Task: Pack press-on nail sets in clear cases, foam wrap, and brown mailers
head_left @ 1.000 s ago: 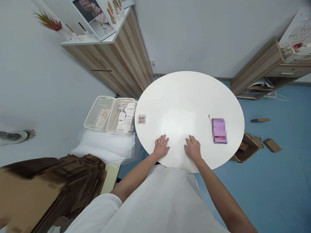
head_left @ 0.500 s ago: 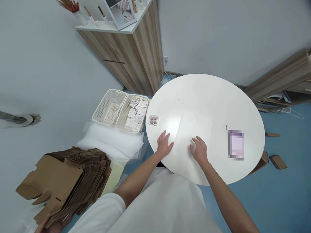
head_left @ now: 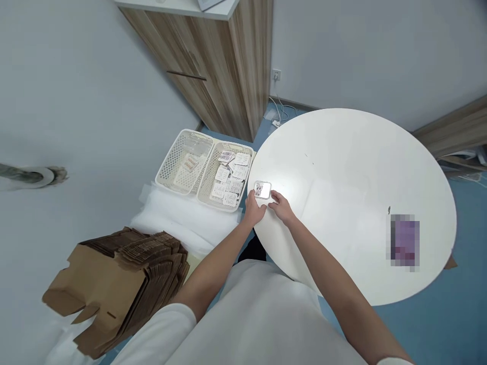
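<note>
At the left edge of the white round table (head_left: pixel 353 167), a small clear plastic case (head_left: pixel 262 190) holds several small dark pieces that look like press-on nails. Glare whitens the right part of its lid. My left hand (head_left: pixel 254 209) grips the case at its left side, fingers along the edge and thumb near the bottom. From the right, the curled fingers of my right hand (head_left: pixel 281 207) close on the case's lower right corner. My fingertips partly cover its lower edge.
Left of the table stand two white baskets, one (head_left: pixel 163 172) with a few clear packs, the other (head_left: pixel 201 195) with several white cards. Bubble wrap (head_left: pixel 171 218) and folded brown cardboard boxes (head_left: pixel 110 279) lie nearer. A blurred purple item (head_left: pixel 405 241) rests on the table's right.
Both hands have moved left from the bare tabletop to the clear case and closed on it. The view has shifted, so the table appears farther right.
</note>
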A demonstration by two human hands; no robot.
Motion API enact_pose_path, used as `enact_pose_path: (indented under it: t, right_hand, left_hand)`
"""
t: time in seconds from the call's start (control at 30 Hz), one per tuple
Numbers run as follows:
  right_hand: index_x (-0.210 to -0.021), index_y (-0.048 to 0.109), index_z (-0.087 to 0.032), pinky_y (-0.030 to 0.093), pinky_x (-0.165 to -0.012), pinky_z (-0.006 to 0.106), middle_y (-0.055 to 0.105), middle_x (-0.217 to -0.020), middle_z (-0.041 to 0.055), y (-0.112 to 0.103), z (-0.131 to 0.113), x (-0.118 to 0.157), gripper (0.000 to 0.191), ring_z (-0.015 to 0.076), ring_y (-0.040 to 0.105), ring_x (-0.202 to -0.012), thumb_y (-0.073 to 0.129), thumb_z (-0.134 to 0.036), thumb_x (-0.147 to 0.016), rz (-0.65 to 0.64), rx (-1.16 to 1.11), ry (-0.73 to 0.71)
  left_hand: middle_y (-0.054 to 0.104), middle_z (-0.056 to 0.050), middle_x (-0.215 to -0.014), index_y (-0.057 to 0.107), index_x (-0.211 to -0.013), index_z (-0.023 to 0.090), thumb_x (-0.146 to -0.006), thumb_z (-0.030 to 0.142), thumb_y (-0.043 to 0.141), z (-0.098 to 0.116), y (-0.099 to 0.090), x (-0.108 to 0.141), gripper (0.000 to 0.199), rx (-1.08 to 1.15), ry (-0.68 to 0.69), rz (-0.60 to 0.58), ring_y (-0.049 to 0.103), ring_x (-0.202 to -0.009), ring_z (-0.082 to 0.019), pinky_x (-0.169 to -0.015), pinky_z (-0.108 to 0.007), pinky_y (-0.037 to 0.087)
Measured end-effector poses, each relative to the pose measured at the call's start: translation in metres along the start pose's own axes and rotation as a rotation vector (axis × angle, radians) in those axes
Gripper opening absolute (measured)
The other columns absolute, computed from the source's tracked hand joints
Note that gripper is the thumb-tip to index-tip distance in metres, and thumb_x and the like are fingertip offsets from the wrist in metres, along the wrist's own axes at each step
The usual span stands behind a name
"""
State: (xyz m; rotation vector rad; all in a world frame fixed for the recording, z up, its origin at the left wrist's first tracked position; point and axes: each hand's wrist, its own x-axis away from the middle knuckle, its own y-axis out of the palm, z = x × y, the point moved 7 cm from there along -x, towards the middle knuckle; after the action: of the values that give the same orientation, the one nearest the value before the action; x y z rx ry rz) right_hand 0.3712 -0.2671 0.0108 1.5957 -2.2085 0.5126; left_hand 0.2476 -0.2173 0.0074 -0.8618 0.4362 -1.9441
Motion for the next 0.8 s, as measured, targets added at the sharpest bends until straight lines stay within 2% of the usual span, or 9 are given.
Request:
enact_pose_path:
  t: [0.1, 0.2, 0.37, 0.43, 0.53, 0.63, 0.7, 0.8]
  right_hand:
    - [-0.124, 0.042, -0.019, 0.037, -0.098, 0.035, 0.038, -0.135, 0.0072, 0.006, -0.001, 0.000, 0.061, 0.0189, 0.038, -0.122, 0.053, -0.014, -0.064, -0.006, -0.056, 0.014]
    - [-0.123, 0.044, -0.019, 0.037, -0.098, 0.035, 0.041, -0.133, 0.0067, 0.002, 0.002, 0.007, 0.059, 0.0186, 0.039, -0.122, 0.053, -0.013, -0.065, 0.008, -0.091, 0.022]
    - [-0.113, 0.052, -0.021, 0.038, -0.097, 0.036, 0.036, -0.136, 0.0053, -0.023, 0.009, 0.038, 0.047, 0.0190, 0.043, -0.118, 0.055, -0.016, -0.067, 0.052, -0.073, -0.019]
    - [-0.110, 0.054, -0.022, 0.038, -0.096, 0.036, 0.038, -0.135, 0.0053, -0.041, 0.014, 0.057, 0.043, 0.0185, 0.045, -0.116, 0.055, -0.017, -0.067, 0.077, -0.065, -0.043]
    - [-0.106, 0.056, -0.021, 0.041, -0.094, 0.036, 0.047, -0.127, 0.0063, -0.081, 0.027, 0.091, 0.038, 0.0175, 0.051, -0.110, 0.055, -0.017, -0.068, 0.146, -0.036, -0.063]
    - [-0.104, 0.056, -0.021, 0.044, -0.090, 0.036, 0.058, -0.113, 0.0058, -0.128, 0.047, 0.127, 0.034, 0.0167, 0.057, -0.101, 0.052, -0.018, -0.070, 0.223, 0.003, -0.071]
    - [-0.104, 0.057, -0.022, 0.046, -0.088, 0.036, 0.060, -0.111, 0.0045, -0.154, 0.063, 0.149, 0.033, 0.0168, 0.058, -0.098, 0.051, -0.019, -0.071, 0.254, 0.053, -0.070]
    - [-0.104, 0.058, -0.022, 0.048, -0.085, 0.037, 0.063, -0.105, 0.0052, -0.176, 0.087, 0.172, 0.033, 0.0181, 0.060, -0.095, 0.050, -0.020, -0.072, 0.261, 0.125, -0.036]
  left_hand:
    - [0.027, -0.012, -0.138, 0.019, -0.133, 0.016, -0.071, 0.022, 0.054, -0.002, -0.001, 0.001, 0.071, 0.001, 0.020, 0.005, 0.021, -0.129, -0.027, -0.104, -0.042, 0.024]
    - [0.031, -0.011, -0.137, 0.023, -0.132, 0.016, -0.071, 0.021, 0.054, -0.004, 0.001, 0.004, 0.070, 0.030, 0.034, 0.000, 0.026, -0.127, -0.026, -0.103, -0.040, 0.027]
    - [0.038, -0.009, -0.133, 0.025, -0.132, 0.019, -0.071, 0.017, 0.053, 0.008, 0.014, 0.025, 0.067, 0.128, 0.118, -0.026, 0.036, -0.122, -0.021, -0.101, -0.036, 0.033]
    - [0.041, -0.008, -0.131, 0.028, -0.131, 0.019, -0.071, 0.015, 0.053, 0.020, 0.024, 0.040, 0.065, 0.142, 0.145, -0.053, 0.039, -0.120, -0.020, -0.100, -0.035, 0.035]
    - [0.045, -0.007, -0.128, 0.033, -0.128, 0.020, -0.072, 0.014, 0.052, 0.042, 0.045, 0.069, 0.060, 0.142, 0.193, -0.144, 0.044, -0.116, -0.020, -0.097, -0.035, 0.038]
    - [0.049, -0.007, -0.125, 0.038, -0.126, 0.019, -0.072, 0.015, 0.052, 0.064, 0.074, 0.098, 0.056, 0.127, 0.279, -0.265, 0.048, -0.112, -0.019, -0.095, -0.034, 0.040]
    - [0.052, -0.007, -0.122, 0.040, -0.125, 0.019, -0.071, 0.015, 0.051, 0.074, 0.096, 0.116, 0.055, 0.100, 0.327, -0.348, 0.051, -0.109, -0.019, -0.093, -0.033, 0.041]
    - [0.055, -0.007, -0.118, 0.043, -0.122, 0.018, -0.071, 0.015, 0.051, 0.079, 0.125, 0.135, 0.052, 0.030, 0.356, -0.423, 0.052, -0.107, -0.020, -0.091, -0.033, 0.042]
